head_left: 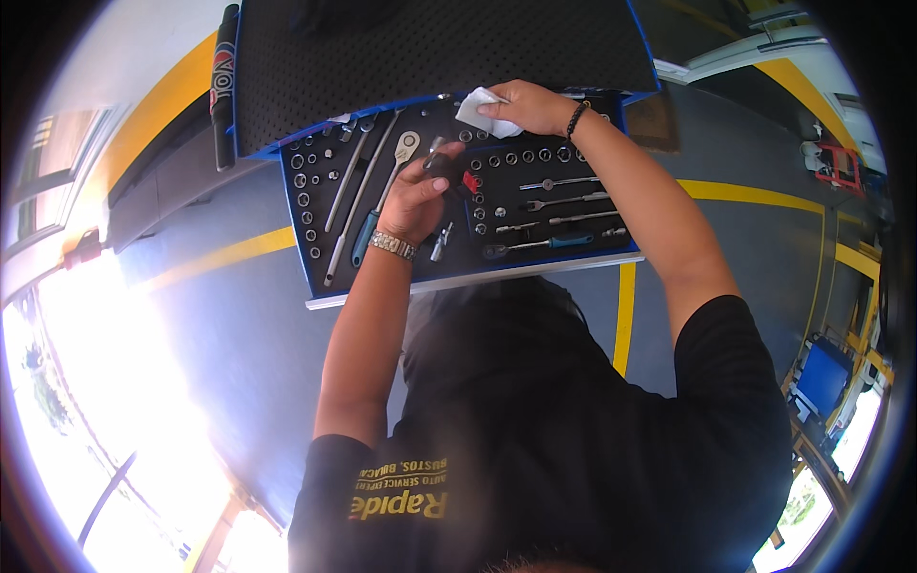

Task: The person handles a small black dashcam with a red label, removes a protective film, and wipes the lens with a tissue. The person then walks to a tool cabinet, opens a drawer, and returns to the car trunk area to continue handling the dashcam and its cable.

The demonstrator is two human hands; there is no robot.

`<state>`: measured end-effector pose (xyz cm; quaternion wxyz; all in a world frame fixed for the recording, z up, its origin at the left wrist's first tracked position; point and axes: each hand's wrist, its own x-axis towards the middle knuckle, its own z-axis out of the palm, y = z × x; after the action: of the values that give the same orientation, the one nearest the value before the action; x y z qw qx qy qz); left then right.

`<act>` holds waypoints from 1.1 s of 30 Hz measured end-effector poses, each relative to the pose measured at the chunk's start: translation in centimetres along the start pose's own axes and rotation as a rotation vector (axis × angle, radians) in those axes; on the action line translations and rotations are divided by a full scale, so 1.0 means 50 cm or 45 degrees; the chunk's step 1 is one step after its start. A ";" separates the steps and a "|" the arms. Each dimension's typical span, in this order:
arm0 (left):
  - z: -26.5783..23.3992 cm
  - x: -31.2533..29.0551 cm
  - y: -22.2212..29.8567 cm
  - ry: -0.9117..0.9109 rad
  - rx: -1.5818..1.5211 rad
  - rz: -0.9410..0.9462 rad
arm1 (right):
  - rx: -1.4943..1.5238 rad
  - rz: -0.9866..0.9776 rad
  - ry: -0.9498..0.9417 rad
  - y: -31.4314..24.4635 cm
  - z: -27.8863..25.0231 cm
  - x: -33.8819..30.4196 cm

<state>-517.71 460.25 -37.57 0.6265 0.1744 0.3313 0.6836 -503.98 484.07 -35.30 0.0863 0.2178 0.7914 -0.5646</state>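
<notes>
My left hand [416, 199], with a metal-band watch at its wrist, is closed around a dark tool [446, 172] with a metal tip and a red part at one end; its exact kind is unclear. My right hand [533, 105] pinches a folded white cloth [485, 111] above the back of an open tool drawer [478, 276]. Beneath my left hand lies a large ratchet [407, 146] with a blue handle. Sockets [305, 201] line the drawer's left side, beside long bars [348, 180]. More sockets [528, 157] and a smaller blue-handled ratchet [573, 241] lie to the right.
A black textured mat [439, 57] with blue edging tops the cabinet and overhangs the drawer's back. A black padded tube [223, 95] stands along its left side. Yellow lines [626, 320] mark the grey floor. A red frame [841, 168] stands far right.
</notes>
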 end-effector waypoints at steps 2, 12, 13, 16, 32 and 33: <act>0.008 -0.001 -0.008 0.009 -0.133 0.085 | -0.439 -0.057 0.047 -0.003 0.000 0.003; -0.001 0.001 -0.032 -0.083 -0.198 0.140 | -0.222 0.024 -0.003 -0.054 0.000 0.016; -0.004 0.003 -0.033 -0.061 -0.197 0.129 | -0.247 0.023 0.065 -0.061 0.013 0.004; -0.011 0.002 -0.047 -0.085 -0.320 0.211 | -0.429 0.103 0.076 -0.075 0.064 -0.039; -0.043 0.030 -0.068 0.117 -0.515 0.301 | 0.024 0.042 0.120 -0.050 0.099 -0.079; -0.042 0.029 -0.069 0.118 -0.508 0.300 | 0.113 0.096 0.104 -0.059 0.094 -0.087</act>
<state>-516.74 461.14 -41.69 0.5486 0.0530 0.1954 0.8112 -501.93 477.85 -32.75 0.0652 0.2739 0.7597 -0.5862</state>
